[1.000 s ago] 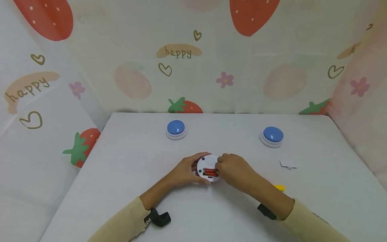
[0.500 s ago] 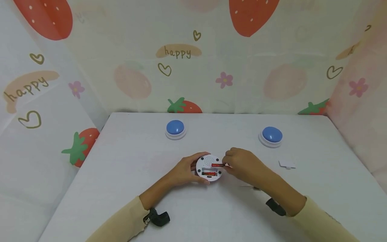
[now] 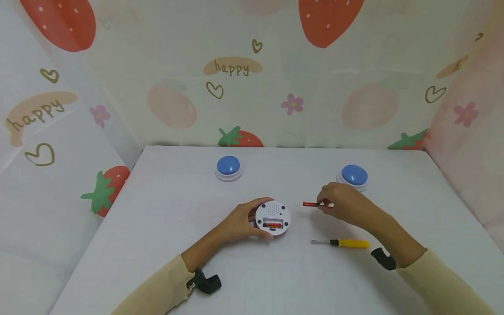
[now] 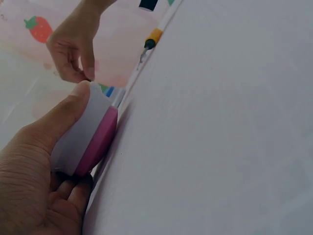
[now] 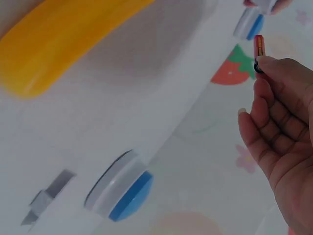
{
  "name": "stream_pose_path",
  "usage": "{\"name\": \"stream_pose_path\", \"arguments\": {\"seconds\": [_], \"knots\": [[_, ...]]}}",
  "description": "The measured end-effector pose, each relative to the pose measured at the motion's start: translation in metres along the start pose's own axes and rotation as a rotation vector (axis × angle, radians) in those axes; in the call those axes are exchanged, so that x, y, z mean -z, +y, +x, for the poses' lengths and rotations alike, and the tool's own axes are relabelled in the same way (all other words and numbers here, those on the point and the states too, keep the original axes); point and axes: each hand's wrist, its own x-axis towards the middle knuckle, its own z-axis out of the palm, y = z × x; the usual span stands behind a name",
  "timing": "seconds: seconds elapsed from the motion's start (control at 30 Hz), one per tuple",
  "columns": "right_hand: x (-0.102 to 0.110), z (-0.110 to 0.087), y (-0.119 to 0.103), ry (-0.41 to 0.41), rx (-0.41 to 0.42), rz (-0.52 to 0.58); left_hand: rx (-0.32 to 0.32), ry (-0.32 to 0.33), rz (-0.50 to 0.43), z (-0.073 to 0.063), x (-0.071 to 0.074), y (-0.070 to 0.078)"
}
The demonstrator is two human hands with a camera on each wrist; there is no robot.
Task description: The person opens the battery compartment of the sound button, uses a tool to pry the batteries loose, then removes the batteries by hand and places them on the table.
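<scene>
My left hand [image 3: 240, 222] grips a round push button [image 3: 272, 208] by its rim, white underside up. Its pink top [image 4: 99, 142] faces down in the left wrist view. The open battery compartment [image 3: 273, 221] holds one red battery [image 3: 272, 225]; the slot beside it is bare. To the right, my right hand [image 3: 348, 204] pinches another red battery [image 3: 309, 204] between thumb and fingers, raised above the table. The right wrist view shows this battery [image 5: 259, 45] sticking out past the thumb, its other end partly covered.
A yellow-handled screwdriver [image 3: 352, 243] lies right of the button. Two blue-topped buttons stand farther back, a left one [image 3: 228, 166] and a right one [image 3: 353, 174] behind my right hand. A small white battery cover [image 5: 47, 197] shows in the right wrist view.
My right hand has drawn a battery out of the compartment and carried it right and away from the button. The screwdriver is uncovered now; the cover is hidden in the head view. My left hand keeps still.
</scene>
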Motion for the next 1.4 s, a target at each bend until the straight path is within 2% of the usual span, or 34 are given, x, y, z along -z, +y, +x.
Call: {"name": "stream_pose_path", "arguments": {"seconds": [0.17,0.47,1.0,1.27,1.4], "knots": [[-0.003,-0.002,0.021,-0.011,-0.015,0.008,0.017,0.006,-0.018,0.0,-0.001,0.0],[-0.008,0.0,0.046,-0.069,-0.039,0.041,0.005,-0.003,-0.009,0.0,0.0,-0.002],[-0.017,0.003,0.056,-0.161,-0.077,0.037,0.003,-0.003,-0.007,0.0,0.0,0.0],[-0.022,0.003,0.059,-0.134,-0.049,0.026,0.0,0.004,-0.012,-0.001,0.0,0.0],[-0.021,-0.003,0.055,-0.08,-0.05,0.024,0.004,0.002,-0.013,-0.001,0.0,0.0]]}}
